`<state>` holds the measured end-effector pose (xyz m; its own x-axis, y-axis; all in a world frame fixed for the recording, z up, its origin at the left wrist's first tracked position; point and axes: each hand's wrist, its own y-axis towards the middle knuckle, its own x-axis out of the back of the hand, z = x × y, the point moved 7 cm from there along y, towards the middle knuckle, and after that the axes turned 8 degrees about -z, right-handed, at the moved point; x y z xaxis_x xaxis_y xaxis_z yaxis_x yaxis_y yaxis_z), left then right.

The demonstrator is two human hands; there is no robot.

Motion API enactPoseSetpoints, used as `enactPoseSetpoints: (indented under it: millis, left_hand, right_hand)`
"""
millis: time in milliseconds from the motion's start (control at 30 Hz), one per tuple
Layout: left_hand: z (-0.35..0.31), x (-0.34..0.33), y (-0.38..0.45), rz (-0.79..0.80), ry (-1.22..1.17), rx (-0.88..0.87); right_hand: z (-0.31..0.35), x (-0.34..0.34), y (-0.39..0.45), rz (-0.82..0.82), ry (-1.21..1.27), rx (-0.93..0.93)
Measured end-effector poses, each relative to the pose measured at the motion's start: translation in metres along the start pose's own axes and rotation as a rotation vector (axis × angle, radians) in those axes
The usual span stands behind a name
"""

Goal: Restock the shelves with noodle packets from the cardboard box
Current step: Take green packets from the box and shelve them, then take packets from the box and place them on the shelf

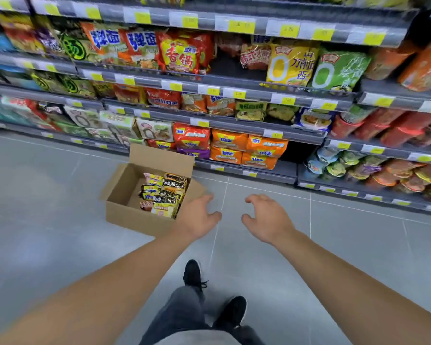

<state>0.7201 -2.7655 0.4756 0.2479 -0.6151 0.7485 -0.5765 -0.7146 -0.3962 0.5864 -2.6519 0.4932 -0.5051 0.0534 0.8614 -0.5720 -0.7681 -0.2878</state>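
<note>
Head view: L hand point(197, 217) & R hand point(266, 220) fingers loosely apart, empty; cardboard box point(124, 192) w/ noodle packets point(163, 195) just left.

I see bright, even light from overhead, with soft glare patches on the floor point(47, 245) and faint shadows. The shelves point(234, 88) bow and smear toward the frame edges; labels blur slightly, centre stays sharper.

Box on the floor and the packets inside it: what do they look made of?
Cardboard box: plain brown cardboard, matte, with open flaps and creased edges. Noodle packets: apparently thin plastic film, glossy, judging by bright glints and crinkles on their printed wrappers.
</note>
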Motion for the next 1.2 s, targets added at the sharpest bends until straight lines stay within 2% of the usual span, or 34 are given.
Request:
enactPoseSetpoints:
  millis: [200, 367, 600, 833, 1100, 1200]
  left_hand:
    - [0.098, 0.027, -0.027, -0.003, -0.043, 0.071]
    - [0.192, 0.068, -0.041, 0.016, -0.080, 0.122]
    - [0.293, 0.134, -0.007, 0.035, -0.133, 0.152]
    - [0.351, 0.180, 0.050, 0.057, -0.146, 0.217]
    - [0.406, 0.204, 0.162, -0.018, -0.231, 0.353]
    - [0.432, 0.198, 0.206, 0.013, -0.250, 0.418]
  right_hand:
    - [0.062, -0.066, -0.018, 0.096, -0.062, 0.028]
    - [0.143, -0.127, -0.010, 0.156, -0.100, 0.047]
    - [0.251, -0.191, 0.024, 0.236, -0.094, -0.017]
    - [0.294, -0.229, 0.065, 0.288, -0.095, -0.056]
    - [0.312, -0.298, 0.178, 0.398, -0.114, -0.056]
    - [0.317, -0.330, 0.225, 0.440, -0.106, -0.056]
